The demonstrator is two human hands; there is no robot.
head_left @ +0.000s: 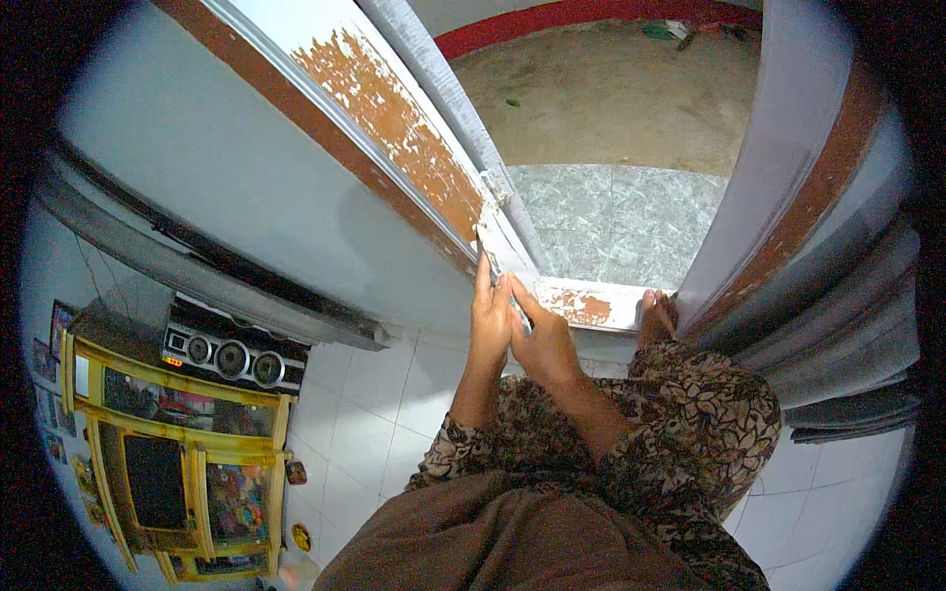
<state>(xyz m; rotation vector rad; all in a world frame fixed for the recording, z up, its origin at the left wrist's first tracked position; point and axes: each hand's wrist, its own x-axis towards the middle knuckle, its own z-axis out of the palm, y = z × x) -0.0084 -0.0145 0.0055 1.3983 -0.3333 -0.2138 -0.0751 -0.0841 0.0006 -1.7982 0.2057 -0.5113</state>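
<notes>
"Two hands on one tool; doing what, by the look of it?"

"Scraping paint, most likely. Left hand (492, 320) closed round the thin flat tool (495, 263), index finger stretched up along it; right hand (548, 343) wrapped about the lower end, just beside. Tip set against the door frame (394, 116), low down, near the corner with the sill (623, 309)."

"And the next move?"

"Probably calls for a shallow push under the white film, pressing evenly so as not to gouge what lies beneath."

"Any word on materials?"

"Brittle-looking white paint, ragged-edged, over matt orange-brown; bare wood or older coat, cannot tell. Mostly brown higher up, speckled with white islands; more white near the tip. Another rough brown patch on the sill. At the frame's edge, a crumbly pale clump (496, 187), perhaps flakes."

"Round about?"

"Grey marbled tile (606, 222) beyond the sill, smooth white floor tiles (360, 428) inside. Bare foot (655, 317) at the sill's right end; soft, leaf-patterned trousers (695, 414) folded below the hands."
</notes>
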